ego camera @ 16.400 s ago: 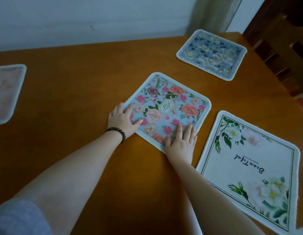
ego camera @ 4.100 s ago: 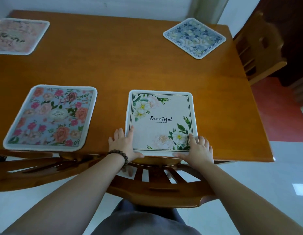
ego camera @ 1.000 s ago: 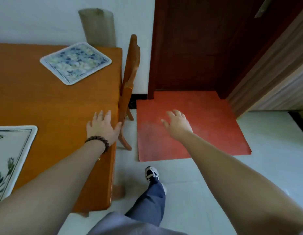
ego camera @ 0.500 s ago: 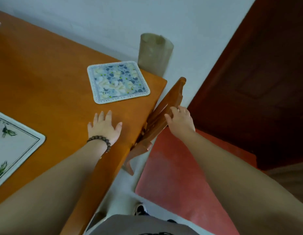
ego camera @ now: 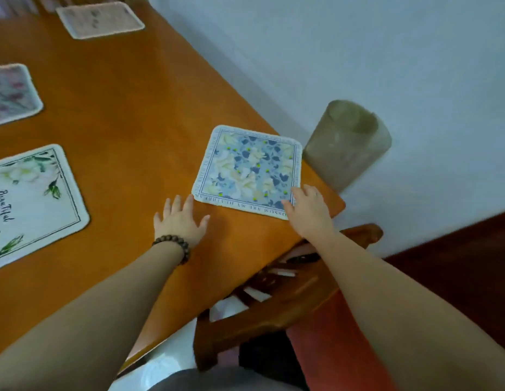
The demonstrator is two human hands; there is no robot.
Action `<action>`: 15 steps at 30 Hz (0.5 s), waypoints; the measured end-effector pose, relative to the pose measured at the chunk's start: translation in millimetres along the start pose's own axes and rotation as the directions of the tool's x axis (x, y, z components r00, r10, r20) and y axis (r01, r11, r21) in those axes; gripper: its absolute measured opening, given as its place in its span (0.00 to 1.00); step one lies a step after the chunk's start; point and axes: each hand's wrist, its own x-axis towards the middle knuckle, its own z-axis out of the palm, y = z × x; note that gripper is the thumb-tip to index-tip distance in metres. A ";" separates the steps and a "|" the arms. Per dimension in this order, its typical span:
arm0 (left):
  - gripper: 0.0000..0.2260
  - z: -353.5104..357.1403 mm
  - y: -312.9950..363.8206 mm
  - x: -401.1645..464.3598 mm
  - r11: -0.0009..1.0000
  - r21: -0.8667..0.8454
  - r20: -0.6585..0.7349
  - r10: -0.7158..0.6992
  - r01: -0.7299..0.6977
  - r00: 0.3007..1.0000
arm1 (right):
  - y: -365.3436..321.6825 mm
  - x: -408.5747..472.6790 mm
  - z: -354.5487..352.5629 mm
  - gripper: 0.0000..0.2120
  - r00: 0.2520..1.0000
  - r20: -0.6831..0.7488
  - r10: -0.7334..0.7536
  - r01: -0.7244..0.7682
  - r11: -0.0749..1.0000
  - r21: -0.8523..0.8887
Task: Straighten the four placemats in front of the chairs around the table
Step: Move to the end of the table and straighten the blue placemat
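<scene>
A blue-and-cream floral placemat (ego camera: 249, 169) lies skewed near the corner of the orange wooden table (ego camera: 127, 114). My right hand (ego camera: 309, 210) rests with its fingers on the mat's near right corner. My left hand (ego camera: 180, 221), with a bead bracelet at the wrist, lies flat on the bare wood, fingertips at the mat's near left corner. The white "Beautiful" placemat (ego camera: 31, 201) lies at the left. A pink floral mat (ego camera: 11, 93) and a pale mat (ego camera: 100, 19) lie farther off.
A wooden chair (ego camera: 276, 294) is tucked under the table edge below my right arm. A grey-green rolled cylinder (ego camera: 345, 143) stands against the white wall beyond the table corner. Red floor mat (ego camera: 338, 348) at the lower right.
My right hand left the chair back and now touches the blue mat's corner. My left hand slid forward to the mat's other near corner. The view swung further over the table.
</scene>
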 end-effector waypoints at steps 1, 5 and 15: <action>0.32 1.5 7.8 7.1 0.999 -0.009 -0.003 -0.041 0.041 0.999 | 7.7 16.7 -0.1 0.24 0.999 0.026 -0.031 0.030 1.000 0.003; 0.32 7.7 39.0 24.2 0.980 -0.037 -0.019 -0.196 0.195 0.980 | 35.6 71.2 -0.2 0.24 0.982 0.143 -0.122 0.122 0.992 0.010; 0.34 18.7 73.8 65.0 0.898 -0.132 0.066 -0.414 0.419 0.908 | 64.5 120.8 21.0 0.29 0.951 0.299 -0.084 0.065 0.995 0.073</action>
